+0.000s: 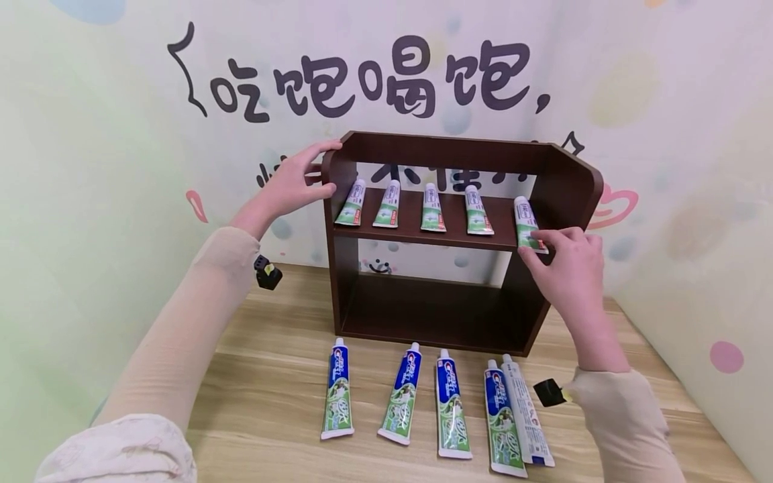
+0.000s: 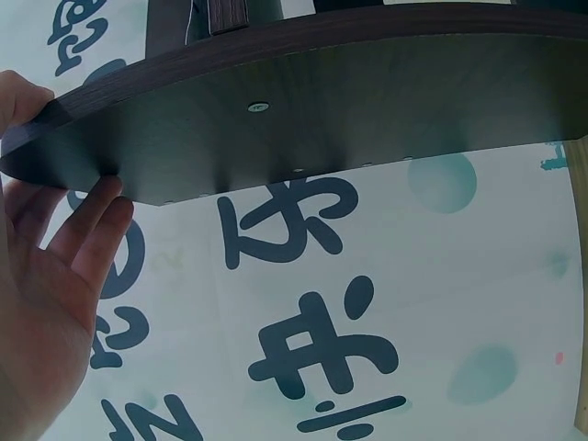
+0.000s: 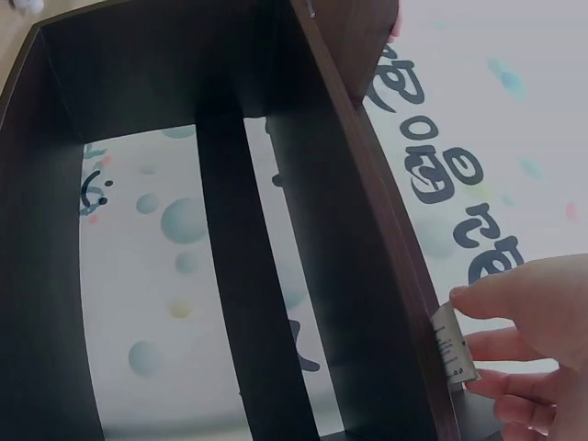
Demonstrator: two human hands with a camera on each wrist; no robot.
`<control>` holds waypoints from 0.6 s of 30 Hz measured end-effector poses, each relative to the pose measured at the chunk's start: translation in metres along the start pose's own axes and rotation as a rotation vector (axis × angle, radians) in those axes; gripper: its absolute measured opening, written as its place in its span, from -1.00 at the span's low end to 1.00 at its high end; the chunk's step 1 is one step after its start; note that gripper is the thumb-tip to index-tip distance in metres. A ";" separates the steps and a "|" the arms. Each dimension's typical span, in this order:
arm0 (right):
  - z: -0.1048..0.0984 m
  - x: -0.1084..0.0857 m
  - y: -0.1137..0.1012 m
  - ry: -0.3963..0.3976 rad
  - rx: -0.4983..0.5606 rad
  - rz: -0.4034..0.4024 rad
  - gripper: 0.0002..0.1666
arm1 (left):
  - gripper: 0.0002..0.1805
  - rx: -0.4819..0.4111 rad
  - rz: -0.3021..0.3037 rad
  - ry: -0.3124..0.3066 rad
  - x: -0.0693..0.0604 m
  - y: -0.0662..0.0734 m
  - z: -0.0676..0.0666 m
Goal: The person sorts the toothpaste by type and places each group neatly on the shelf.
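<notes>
A dark brown two-tier wooden shelf [image 1: 423,238] stands on the table. My left hand [image 1: 292,182] grips the upper front corner of its left side panel; in the left wrist view the thumb and fingers lie on opposite faces of that panel [image 2: 303,110]. At the right end of the upper tier my right hand [image 1: 570,268] pinches the lower end of a green-and-white toothpaste tube [image 1: 524,213]. The right wrist view shows the tube's flat end [image 3: 452,344] between thumb and fingers, at the tier's front edge. Several matching tubes [image 1: 431,208] lie in a row to its left.
Blue-and-green toothpaste tubes [image 1: 338,396] lie on the wooden table [image 1: 266,376] before the shelf. One tube with its pale printed back up [image 1: 527,409] touches the rightmost of them. A wall with printed lettering [image 1: 374,80] rises behind the shelf.
</notes>
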State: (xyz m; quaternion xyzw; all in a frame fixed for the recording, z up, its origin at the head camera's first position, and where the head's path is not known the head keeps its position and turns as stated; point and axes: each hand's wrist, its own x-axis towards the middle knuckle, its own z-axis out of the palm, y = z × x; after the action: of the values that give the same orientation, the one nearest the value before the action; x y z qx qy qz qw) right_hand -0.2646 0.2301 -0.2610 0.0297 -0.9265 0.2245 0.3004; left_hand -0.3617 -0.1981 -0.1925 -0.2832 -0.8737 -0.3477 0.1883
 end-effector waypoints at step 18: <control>0.006 0.013 -0.004 -0.001 -0.037 0.022 -0.49 | -0.29 0.008 0.008 0.003 0.000 0.001 0.000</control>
State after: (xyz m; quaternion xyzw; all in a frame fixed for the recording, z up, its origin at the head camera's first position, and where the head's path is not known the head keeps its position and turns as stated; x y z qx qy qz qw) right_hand -0.2773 0.2248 -0.2563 0.0141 -0.9310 0.2106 0.2978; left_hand -0.3613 -0.1977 -0.1922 -0.2852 -0.8737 -0.3442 0.1922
